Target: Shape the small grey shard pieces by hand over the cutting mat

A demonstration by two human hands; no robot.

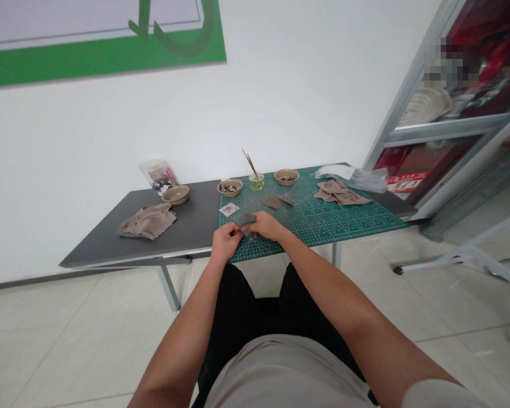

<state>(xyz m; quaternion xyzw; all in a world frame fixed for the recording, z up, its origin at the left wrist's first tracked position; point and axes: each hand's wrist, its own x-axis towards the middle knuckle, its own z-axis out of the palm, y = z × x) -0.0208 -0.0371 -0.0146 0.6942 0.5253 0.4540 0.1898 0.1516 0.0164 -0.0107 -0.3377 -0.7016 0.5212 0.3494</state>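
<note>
Over the front left of the green cutting mat [323, 225], my two hands meet fingertip to fingertip. My right hand [267, 225] is closed on a thin grey sheet [245, 217], which curves up over its fingers. Against its lower edge, my left hand [226, 241] is pinched closed; whatever sits between those fingertips is too small or hidden to name. Just behind the hands lies a small white square packet [229, 209] with a dark middle. Farther right, a brown square piece [273, 202] and a grey square piece [288, 199] lie flat on the mat.
Along the back stand a bowl of small pieces [229, 187], a glass jar [256, 181] with thin sticks, and another bowl [287, 177]. Brown cloths [148, 221] [340, 192], an extra bowl [175, 195], a clear tub [158, 174] and plastic bags [365, 178] are also on the dark table [191, 226].
</note>
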